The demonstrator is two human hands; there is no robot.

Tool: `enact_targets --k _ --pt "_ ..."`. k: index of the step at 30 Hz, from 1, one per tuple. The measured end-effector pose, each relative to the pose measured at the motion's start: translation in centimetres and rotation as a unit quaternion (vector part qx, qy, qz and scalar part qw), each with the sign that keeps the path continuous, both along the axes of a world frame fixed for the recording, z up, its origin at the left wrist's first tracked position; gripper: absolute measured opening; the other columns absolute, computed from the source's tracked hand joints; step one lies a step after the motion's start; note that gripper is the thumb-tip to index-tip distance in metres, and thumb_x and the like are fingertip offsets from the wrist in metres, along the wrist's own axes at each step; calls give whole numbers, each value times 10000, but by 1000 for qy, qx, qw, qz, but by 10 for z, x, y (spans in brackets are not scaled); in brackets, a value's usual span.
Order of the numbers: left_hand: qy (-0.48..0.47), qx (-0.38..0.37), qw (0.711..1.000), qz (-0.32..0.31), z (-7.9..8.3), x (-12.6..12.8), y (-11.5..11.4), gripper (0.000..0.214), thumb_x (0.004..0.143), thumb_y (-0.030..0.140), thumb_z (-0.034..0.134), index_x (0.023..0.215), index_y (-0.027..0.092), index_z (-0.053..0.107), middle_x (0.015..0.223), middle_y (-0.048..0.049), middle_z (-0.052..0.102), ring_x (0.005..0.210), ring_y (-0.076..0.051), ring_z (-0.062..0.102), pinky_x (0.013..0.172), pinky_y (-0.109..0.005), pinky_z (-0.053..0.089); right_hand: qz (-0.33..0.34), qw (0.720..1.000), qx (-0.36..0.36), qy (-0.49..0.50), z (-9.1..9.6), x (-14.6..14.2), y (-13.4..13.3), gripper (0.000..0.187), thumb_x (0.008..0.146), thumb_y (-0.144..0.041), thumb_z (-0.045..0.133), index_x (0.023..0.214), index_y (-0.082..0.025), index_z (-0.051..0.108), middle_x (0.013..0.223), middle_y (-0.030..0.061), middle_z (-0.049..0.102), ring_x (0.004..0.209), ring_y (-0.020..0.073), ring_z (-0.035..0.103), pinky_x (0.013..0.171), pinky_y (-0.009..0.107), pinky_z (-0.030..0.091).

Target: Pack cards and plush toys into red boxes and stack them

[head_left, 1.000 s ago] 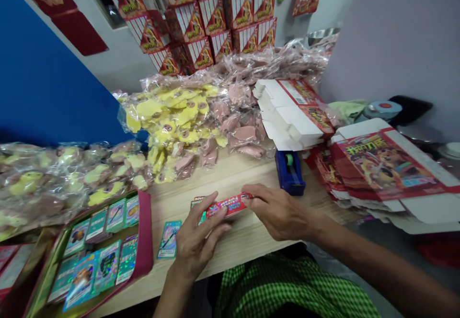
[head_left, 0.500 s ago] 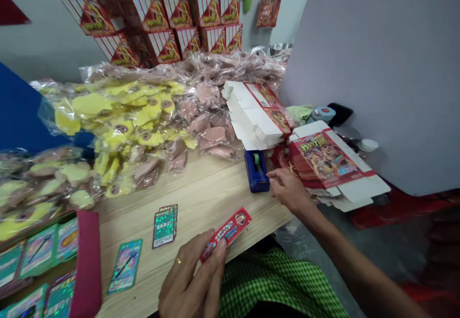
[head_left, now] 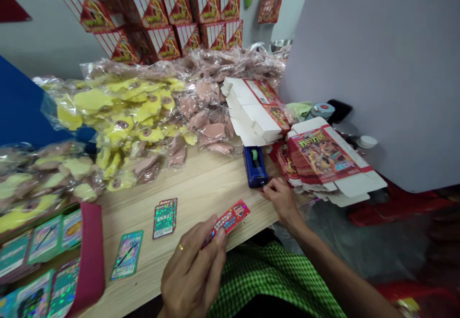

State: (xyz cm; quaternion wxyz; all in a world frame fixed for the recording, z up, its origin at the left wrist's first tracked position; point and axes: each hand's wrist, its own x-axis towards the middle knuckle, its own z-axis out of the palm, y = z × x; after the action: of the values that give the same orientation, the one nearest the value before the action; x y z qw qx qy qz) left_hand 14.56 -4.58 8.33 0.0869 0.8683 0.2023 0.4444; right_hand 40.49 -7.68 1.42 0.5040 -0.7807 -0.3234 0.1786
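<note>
My left hand (head_left: 192,265) is at the near table edge, shut on a red foil packet (head_left: 232,217) that sticks out past its fingertips. My right hand (head_left: 282,203) lies off to the right, its fingertips pinched together at the front end of a blue tape dispenser (head_left: 255,167). I cannot tell whether those fingers hold tape. On the pale wood table (head_left: 212,188), a small stack of green holographic cards (head_left: 164,218) lies left of the packet, and a single card with a fork picture (head_left: 127,254) lies farther left.
Clear bags of yellow and pink pieces (head_left: 143,121) fill the table's back. A crimson-walled box of cards (head_left: 91,260) stands at the left. Flattened white-and-red cartons (head_left: 325,155) lie at the right edge, with more (head_left: 257,109) behind the dispenser. Stacked red boxes (head_left: 161,11) rise behind.
My right hand has let go of the red packet and moved right to the tape dispenser. My left hand has drawn the packet toward the near edge. The view has turned left.
</note>
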Motion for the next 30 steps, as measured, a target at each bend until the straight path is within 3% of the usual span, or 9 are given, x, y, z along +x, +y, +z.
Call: enact_targets --k 3,6,9,12,15,19,23,27,30 --pt "-5 2 1000 2 1 2 -1 262 859 -39 692 1099 64 701 1158 -166 727 1097 -190 703 930 -314 618 11 998 37 -58 16 -13 -17 213 805 -368 574 650 -225 549 875 69 609 870 240 575 773 361 480" --pt "-5 1 1000 11 1 2 1 237 862 -24 699 1080 70 698 1139 -160 735 1077 -181 710 931 -315 617 136 981 104 -95 50 -36 -39 140 962 -251 561 842 -218 626 795 10 635 700 156 590 627 271 450" --pt "-4 -8 1000 13 3 2 3 209 871 -13 692 1056 87 695 1107 -149 752 1047 -175 721 918 -313 618 290 945 149 -22 75 -63 -53 179 1021 -153 534 1041 -249 683 705 -44 618 562 98 566 539 219 436" --pt "-4 -11 1000 8 6 2 4 210 872 -12 688 1054 93 678 1059 -139 764 1039 -175 731 911 -302 616 353 915 170 96 83 -85 -52 423 1038 -150 517 1414 -331 588 709 -53 635 557 94 579 548 214 481" --pt "-24 -8 1000 9 4 3 3 261 848 -11 719 1066 94 621 972 -108 765 1027 -172 739 907 -284 615 339 897 158 236 82 -99 -42 616 1044 -217 539 1616 -323 336 681 -54 647 520 96 575 515 211 498" --pt "-45 -31 998 7 -3 2 4 385 837 -13 728 1169 88 561 1040 -123 745 1045 -177 728 903 -290 615 289 891 142 322 80 -108 -33 621 1019 -329 609 1592 -230 391 656 -29 661 507 105 594 494 209 513" --pt "10 -39 999 -19 -2 -3 6 405 883 -9 666 1264 120 621 1162 -143 695 1099 -191 682 885 -300 607 267 892 129 341 75 -111 -30 648 996 -365 637 1572 -186 401 631 -33 646 498 112 586 485 215 518" --pt "25 -165 985 -39 13 -2 13 308 942 89 611 1228 188 667 1135 -101 675 1007 -173 679 818 -288 601 273 894 162 318 69 -111 -32 654 1013 -337 607 1591 -194 336 651 -41 635 564 129 613 555 244 545" --pt "32 -283 957 -51 28 5 21 136 933 195 660 1064 200 695 1057 -66 685 944 -175 681 793 -294 574 277 902 169 286 64 -112 -33 644 1026 -302 581 1601 -223 302 678 -39 636 601 137 628 585 254 547"
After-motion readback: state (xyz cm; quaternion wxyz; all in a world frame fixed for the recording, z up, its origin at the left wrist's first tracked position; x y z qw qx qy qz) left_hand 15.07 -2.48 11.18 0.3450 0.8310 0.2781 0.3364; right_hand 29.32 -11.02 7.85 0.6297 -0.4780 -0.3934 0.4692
